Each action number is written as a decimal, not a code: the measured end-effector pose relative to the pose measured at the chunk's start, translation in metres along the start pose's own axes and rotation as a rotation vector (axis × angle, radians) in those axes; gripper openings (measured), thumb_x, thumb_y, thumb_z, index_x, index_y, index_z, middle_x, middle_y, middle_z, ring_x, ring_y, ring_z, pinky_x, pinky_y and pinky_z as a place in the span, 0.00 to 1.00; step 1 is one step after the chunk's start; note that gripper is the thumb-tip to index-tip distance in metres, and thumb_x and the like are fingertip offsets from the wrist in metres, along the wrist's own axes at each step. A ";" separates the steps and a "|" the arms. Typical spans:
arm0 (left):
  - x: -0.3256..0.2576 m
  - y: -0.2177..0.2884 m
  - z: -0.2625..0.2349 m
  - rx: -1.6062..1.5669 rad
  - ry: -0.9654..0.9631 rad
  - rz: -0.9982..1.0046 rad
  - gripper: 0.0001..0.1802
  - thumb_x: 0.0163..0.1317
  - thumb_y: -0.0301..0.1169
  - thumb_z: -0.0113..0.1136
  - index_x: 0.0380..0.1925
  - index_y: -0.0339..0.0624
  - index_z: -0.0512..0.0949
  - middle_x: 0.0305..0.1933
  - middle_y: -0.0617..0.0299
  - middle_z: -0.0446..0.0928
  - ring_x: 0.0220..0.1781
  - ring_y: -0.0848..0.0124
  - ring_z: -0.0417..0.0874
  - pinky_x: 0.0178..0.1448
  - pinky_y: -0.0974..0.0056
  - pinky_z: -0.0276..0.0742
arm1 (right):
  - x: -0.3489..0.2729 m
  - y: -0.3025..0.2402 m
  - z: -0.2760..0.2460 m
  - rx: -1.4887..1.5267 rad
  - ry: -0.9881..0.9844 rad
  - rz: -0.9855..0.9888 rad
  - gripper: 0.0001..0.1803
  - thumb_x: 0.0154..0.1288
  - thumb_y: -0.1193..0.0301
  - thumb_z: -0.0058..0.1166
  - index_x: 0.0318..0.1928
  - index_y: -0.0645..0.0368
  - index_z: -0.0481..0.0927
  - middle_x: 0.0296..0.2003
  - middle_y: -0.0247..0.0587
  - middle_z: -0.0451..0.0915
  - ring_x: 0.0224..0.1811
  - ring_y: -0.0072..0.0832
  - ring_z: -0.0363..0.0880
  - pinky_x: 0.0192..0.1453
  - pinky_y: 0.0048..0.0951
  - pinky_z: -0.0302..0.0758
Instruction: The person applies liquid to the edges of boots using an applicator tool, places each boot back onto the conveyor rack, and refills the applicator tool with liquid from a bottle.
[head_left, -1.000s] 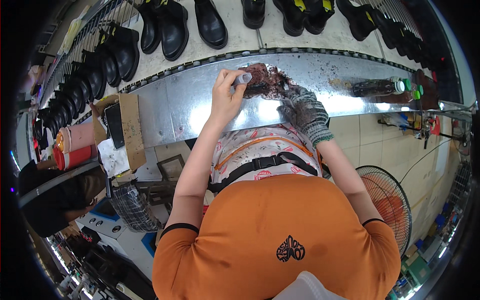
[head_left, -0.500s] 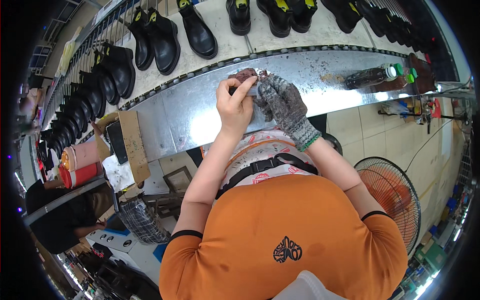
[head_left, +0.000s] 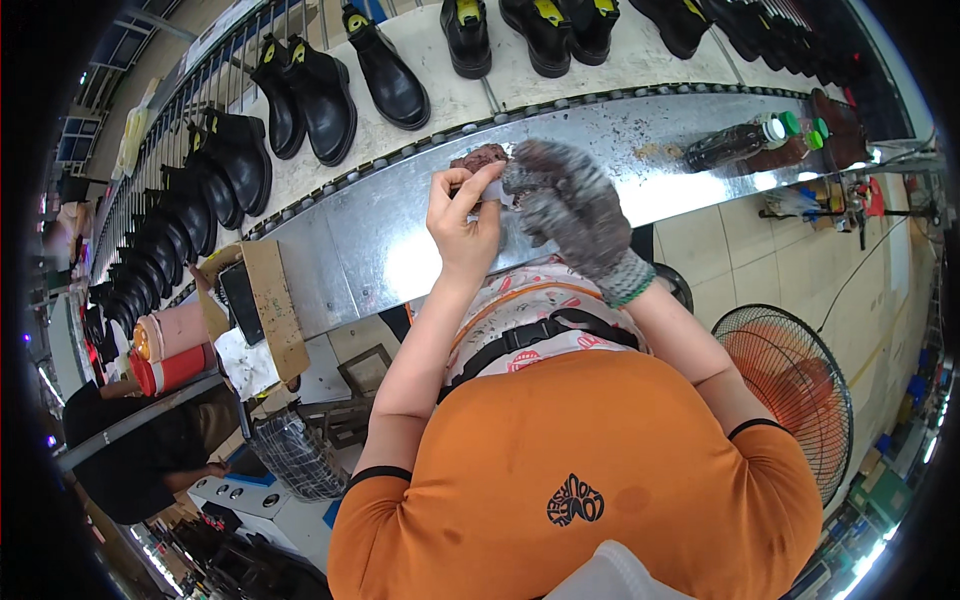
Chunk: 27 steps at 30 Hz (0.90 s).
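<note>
White glare on metal ledge, gloved fingers blurry

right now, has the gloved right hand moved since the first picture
Yes: the gloved right hand has moved left along the metal bench, away from the white-capped bottle.

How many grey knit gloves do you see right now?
1. The grey knit glove is on the right hand, motion-blurred over the metal bench. The left hand is bare. Others may be hidden, for instance inside the cardboard box.
</note>
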<state>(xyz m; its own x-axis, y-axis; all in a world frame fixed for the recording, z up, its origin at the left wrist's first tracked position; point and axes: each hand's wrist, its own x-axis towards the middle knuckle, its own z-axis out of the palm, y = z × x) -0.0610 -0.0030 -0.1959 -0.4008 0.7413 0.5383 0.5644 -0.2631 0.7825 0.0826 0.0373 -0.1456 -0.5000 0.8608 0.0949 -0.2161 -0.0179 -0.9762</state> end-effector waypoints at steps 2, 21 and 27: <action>0.001 -0.001 0.000 -0.037 -0.004 -0.021 0.22 0.41 0.13 0.58 0.38 0.43 0.82 0.31 0.59 0.70 0.33 0.68 0.73 0.35 0.69 0.72 | 0.005 0.011 -0.005 -0.623 -0.076 -0.484 0.22 0.58 0.75 0.54 0.54 0.58 0.72 0.47 0.42 0.78 0.45 0.28 0.80 0.45 0.25 0.76; 0.005 -0.016 -0.008 -0.008 -0.191 -0.074 0.15 0.49 0.21 0.64 0.39 0.42 0.83 0.30 0.64 0.72 0.34 0.73 0.73 0.40 0.72 0.69 | -0.028 0.010 -0.099 -0.013 0.625 0.165 0.16 0.63 0.71 0.50 0.52 0.58 0.71 0.27 0.35 0.73 0.15 0.16 0.67 0.14 0.16 0.65; -0.012 -0.021 -0.015 0.002 -0.213 -0.258 0.13 0.55 0.21 0.60 0.42 0.39 0.81 0.36 0.63 0.71 0.39 0.74 0.73 0.45 0.72 0.69 | -0.038 0.094 -0.219 -0.284 1.254 -0.308 0.25 0.59 0.72 0.56 0.57 0.58 0.66 0.41 0.45 0.75 0.37 0.28 0.79 0.33 0.30 0.78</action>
<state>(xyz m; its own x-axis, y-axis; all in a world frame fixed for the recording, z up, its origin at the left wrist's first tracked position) -0.0790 -0.0157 -0.2136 -0.3712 0.8957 0.2446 0.4652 -0.0486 0.8839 0.2655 0.1146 -0.2833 0.6808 0.6971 0.2250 0.0780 0.2364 -0.9685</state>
